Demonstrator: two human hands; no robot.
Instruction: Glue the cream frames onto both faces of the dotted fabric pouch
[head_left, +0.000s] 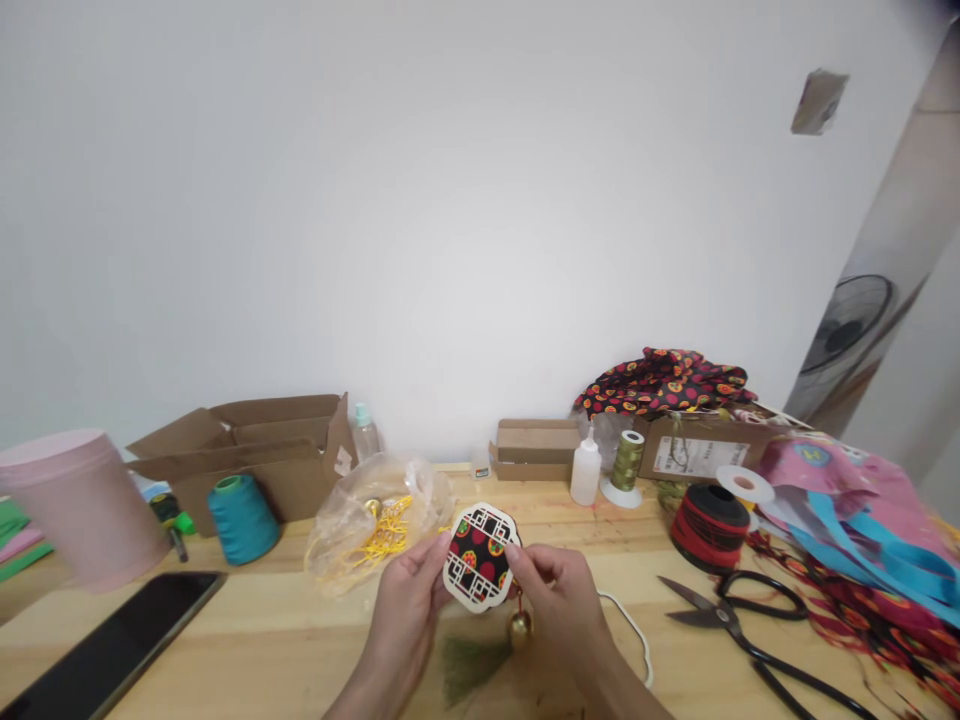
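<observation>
Both my hands hold up a small flat ornament [478,556] above the wooden table [285,640]. It has a white lattice frame over black fabric with red and yellow dots. My left hand [409,610] pinches its left edge and my right hand [559,595] pinches its right edge. A small gold bell [519,626] hangs below it, and a green tassel [469,668] lies blurred underneath.
Black scissors [731,620] lie at the right, beside a red-and-black cord spool [708,526] and pink and blue ribbons [862,530]. A glue bottle [586,470], olive thread spool [626,462], plastic bag of yellow cords [375,530], teal thread cone [241,518], cardboard boxes [247,450], pink tub [82,505] and a phone [112,650] stand around.
</observation>
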